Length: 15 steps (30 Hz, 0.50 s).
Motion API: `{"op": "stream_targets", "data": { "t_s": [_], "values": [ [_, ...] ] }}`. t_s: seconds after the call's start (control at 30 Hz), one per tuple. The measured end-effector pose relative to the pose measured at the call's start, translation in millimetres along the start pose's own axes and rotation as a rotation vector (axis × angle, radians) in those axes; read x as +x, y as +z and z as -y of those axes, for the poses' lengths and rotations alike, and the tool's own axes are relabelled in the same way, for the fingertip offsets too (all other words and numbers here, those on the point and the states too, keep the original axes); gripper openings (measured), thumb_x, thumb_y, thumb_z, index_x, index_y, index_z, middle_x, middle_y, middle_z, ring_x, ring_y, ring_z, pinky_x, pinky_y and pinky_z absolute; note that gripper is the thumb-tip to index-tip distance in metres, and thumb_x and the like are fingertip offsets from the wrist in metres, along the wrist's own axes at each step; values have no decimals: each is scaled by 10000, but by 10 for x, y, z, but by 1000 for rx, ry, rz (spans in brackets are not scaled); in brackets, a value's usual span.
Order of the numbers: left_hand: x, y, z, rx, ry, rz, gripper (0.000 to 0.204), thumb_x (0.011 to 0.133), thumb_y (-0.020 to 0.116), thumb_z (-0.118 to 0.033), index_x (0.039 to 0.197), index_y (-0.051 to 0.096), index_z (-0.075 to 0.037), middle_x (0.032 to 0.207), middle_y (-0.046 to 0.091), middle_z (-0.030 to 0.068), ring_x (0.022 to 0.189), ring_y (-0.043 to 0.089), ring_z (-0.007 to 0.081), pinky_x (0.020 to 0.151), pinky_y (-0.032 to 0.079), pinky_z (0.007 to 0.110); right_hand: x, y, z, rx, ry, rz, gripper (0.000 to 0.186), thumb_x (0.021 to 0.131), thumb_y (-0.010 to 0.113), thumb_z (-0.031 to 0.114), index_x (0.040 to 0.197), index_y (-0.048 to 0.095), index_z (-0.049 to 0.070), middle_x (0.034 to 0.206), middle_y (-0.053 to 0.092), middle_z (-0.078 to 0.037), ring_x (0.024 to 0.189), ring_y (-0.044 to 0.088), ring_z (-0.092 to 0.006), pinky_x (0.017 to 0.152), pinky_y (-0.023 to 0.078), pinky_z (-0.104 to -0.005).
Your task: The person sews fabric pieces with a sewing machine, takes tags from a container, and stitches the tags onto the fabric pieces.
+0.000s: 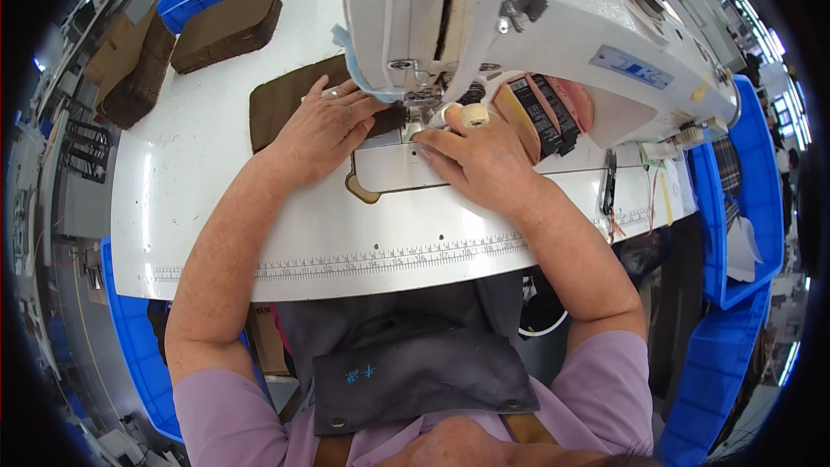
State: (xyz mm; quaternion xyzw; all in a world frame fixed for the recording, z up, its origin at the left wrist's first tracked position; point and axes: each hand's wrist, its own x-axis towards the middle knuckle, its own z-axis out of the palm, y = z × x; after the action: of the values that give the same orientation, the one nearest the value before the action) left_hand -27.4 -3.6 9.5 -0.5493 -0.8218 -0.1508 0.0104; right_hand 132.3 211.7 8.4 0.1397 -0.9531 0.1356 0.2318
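Head view: I see the left hand (324, 128) spread flat, probably to steady the brown fabric (275, 111); right hand (490, 158) half-curled, grip unclear.

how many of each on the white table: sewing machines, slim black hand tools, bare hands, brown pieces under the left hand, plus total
Sewing machine: 1
Slim black hand tool: 1
Left hand and right hand: 2
Brown piece visible under left: 1
Total: 5

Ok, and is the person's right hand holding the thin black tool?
No, the thin black tool lies on the white table, apart from the right hand, which is beside the sewing machine's needle area.
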Motion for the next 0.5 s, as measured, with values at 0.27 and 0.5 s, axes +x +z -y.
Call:
{"op": "stream_targets", "data": {
  "t_s": [0.27,0.5],
  "values": [
    [-167,-342,-426,250,-261,-28,547,1005,606,-495,1183,712,11,941,650,158,898,692,330,751,560,441,-67,-97,-22,-24,-68,-151,106,846,761,169,936,768,113,821,637,-75,744,660,-285,663,508,-435],
    [-805,-172,-257,570,-253,-199,646,896,645,-695,712,585,-78,643,562,79,565,619,270,559,413,395,-384,-583,94,-239,44,-449,108,779,809,90,871,760,117,751,634,-29,687,628,-228,651,461,-383]
  ]
}}
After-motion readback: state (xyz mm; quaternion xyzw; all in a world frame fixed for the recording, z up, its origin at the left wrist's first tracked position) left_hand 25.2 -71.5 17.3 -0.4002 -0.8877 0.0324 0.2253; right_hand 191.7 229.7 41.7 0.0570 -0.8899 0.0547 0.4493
